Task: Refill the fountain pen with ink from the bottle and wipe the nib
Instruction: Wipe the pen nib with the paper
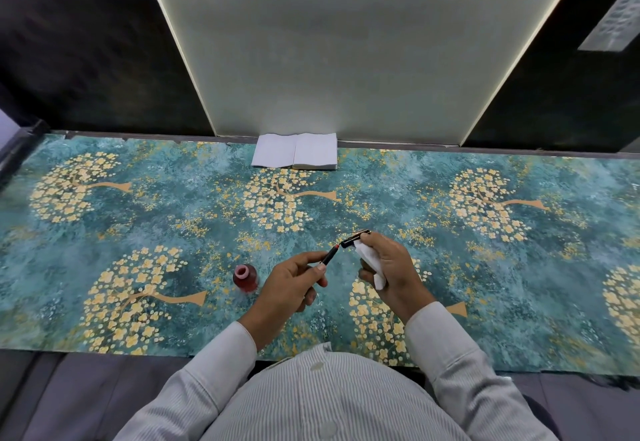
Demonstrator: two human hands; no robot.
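Observation:
My left hand pinches a slim pen part, black with a red tip, that points up and right. My right hand grips a black pen barrel with a gold trim and also a crumpled white tissue against its palm. The red tip and the barrel's open end nearly meet above the table. A small red ink bottle stands open on the table, just left of my left hand.
A stack of white tissues lies at the table's far edge against a pale wall panel. The teal cloth with golden trees covers the table. The near edge runs just in front of my body.

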